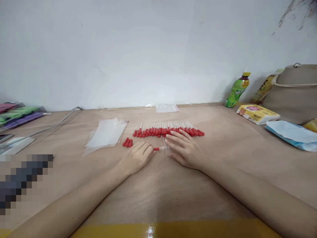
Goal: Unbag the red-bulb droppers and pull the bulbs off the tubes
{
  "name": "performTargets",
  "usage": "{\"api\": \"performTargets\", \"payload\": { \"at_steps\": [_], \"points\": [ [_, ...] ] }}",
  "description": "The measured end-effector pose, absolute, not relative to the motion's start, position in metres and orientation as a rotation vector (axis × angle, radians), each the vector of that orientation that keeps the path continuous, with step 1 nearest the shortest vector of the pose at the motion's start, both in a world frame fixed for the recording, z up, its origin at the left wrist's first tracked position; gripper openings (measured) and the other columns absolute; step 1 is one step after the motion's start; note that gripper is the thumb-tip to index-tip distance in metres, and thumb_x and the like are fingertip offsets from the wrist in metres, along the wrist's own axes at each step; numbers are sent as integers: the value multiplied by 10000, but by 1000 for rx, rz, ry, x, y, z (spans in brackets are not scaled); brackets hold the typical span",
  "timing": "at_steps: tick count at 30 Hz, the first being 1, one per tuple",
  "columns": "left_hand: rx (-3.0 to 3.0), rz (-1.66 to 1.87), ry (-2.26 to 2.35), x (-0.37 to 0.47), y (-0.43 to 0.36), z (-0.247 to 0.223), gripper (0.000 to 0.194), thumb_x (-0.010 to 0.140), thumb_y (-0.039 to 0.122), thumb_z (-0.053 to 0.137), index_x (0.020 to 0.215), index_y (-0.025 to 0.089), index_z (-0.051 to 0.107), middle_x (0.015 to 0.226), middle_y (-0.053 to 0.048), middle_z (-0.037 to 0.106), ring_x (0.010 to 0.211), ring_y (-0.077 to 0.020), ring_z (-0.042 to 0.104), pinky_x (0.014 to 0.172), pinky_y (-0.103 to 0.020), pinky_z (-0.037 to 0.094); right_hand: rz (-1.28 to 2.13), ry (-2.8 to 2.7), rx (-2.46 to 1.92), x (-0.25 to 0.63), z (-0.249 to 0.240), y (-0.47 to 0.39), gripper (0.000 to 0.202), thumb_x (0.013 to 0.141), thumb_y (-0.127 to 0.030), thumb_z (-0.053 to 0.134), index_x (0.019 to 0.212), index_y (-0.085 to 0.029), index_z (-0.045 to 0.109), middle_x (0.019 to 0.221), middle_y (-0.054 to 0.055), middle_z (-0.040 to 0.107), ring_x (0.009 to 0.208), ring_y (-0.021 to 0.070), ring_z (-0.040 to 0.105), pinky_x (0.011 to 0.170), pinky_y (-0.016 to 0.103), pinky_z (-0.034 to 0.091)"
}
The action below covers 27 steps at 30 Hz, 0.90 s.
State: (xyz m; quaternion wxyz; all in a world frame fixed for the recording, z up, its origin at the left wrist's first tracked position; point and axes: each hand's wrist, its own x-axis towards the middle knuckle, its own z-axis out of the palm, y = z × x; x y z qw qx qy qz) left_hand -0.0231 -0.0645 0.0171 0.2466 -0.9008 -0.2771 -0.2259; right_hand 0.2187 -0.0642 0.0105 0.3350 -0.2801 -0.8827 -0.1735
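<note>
My left hand (140,154) is closed around the red bulb end of a dropper (156,149), whose clear tube points right. My right hand (187,150) lies low over the table with its fingers stretched out, close to the tube's far end. Beneath its fingertips some clear tubes show in part; I cannot tell whether it touches them. Just beyond both hands lies a row of droppers (151,132) with red bulbs toward me and thin clear tips toward the wall. Several loose red rubber bulbs (127,142) rest left of my left hand.
Clear zip bags (106,134) lie to the left, and another small bag (167,108) is by the wall. A grey cable (59,124) runs along the left. At right stand a green bottle (237,91), a tissue pack (257,114), a blue-white packet (292,134) and a beige bag (292,96).
</note>
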Motion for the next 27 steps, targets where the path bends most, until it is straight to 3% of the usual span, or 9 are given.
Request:
{"api": "performTargets", "payload": {
  "at_steps": [7,13,19,23,27],
  "points": [
    [-2461,-725,-645,-18,-65,19,103,869,173,466,882,133,561,838,-55,639,764,-164,587,698,-288,469,-453,-2302,-693,215,8,-63,242,863,-266,487,1054,-184,611,1123,38,622,1167,206,472,1036,453,321],
    [-2597,-806,-746,-10,-59,16,282,858,319,510,1087,162,559,1069,-65,642,1017,-191,579,920,-365,434,-425,-2278,-679,212,6,-61,228,850,-259,512,1040,-201,623,1130,28,619,1169,207,467,1010,438,356],
    [-2589,-861,-675,-8,-58,12,164,855,240,515,956,157,615,995,-51,674,946,-160,615,943,-358,432,-339,-2301,-702,211,5,-61,263,850,-251,506,1088,-194,602,1137,35,615,1167,199,469,1003,413,365],
    [-2556,-876,-645,-7,-58,12,155,849,220,522,956,149,608,973,-53,679,920,-156,623,933,-358,443,-315,-2307,-705,211,4,-60,299,838,-356,528,1069,-189,617,1143,53,610,1172,217,464,996,428,371],
    [-2557,-895,-629,-6,-59,11,149,838,221,543,956,148,596,952,-42,682,891,-147,628,914,-337,460,-297,-2299,-681,209,3,-59,256,856,-313,507,1046,-191,628,1117,43,626,1161,201,475,1001,421,375]
  ]
}}
